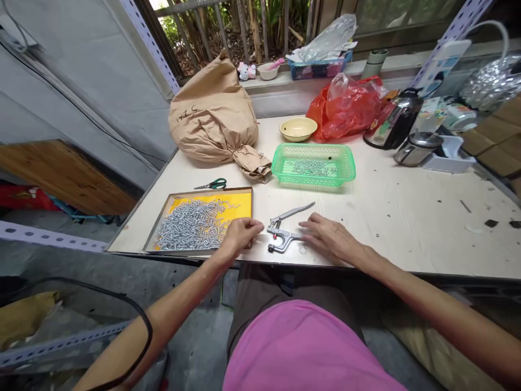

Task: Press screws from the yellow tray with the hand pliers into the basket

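Note:
My left hand [243, 234] is closed in a pinch at the right edge of a shallow tray [251, 203]. What its fingertips hold, if anything, is too small to make out. Small silvery spring-like metal pieces [191, 222] lie heaped on the tray's yellow base. Metal hand-press pliers [280, 239], with a spring between their spread handles and a C-shaped jaw, rest on the table between my hands. The fingers of my right hand [328, 236] are curled at the lower handle, covering its end. The upper handle sticks out free.
Behind the pliers stands a green plastic basket [348, 168] holding more small metal pieces. Scissors [211, 184] lie behind the tray. A brown paper sack [215, 119], a cream bowl [298, 129], a red plastic bag [345, 111] and a kettle [393, 122] line the back.

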Motion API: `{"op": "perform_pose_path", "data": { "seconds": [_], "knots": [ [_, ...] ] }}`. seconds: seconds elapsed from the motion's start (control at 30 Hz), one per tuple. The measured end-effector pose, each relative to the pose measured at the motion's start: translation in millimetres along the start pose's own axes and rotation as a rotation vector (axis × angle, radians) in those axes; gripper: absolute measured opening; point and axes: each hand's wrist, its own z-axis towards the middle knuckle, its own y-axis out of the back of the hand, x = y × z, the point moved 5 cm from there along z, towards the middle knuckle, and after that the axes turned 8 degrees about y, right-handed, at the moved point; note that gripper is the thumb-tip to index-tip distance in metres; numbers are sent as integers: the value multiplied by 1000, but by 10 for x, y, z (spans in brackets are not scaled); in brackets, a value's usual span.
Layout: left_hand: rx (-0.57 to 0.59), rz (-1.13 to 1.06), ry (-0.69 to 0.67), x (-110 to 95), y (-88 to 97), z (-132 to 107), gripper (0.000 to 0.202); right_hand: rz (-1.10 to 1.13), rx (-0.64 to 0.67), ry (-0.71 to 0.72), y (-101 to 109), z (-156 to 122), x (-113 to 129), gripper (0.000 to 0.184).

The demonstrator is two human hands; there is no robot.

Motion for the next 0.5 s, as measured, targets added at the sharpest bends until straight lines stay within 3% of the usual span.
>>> {"op": "perform_pose_path", "data": {
  "seconds": [0.07,0.2,0.5],
  "knots": [
    [55,-70,60,-11,-157,-60,20,-16,90,-26,-82,-46,73,25],
    [67,-60,107,1,-305,-90,21,-81,197,-42,-104,-16,110,21],
    [170,-256,250,109,-533,-94,24,-140,164,-47,-179,-25,-7,21]
  ]
}}
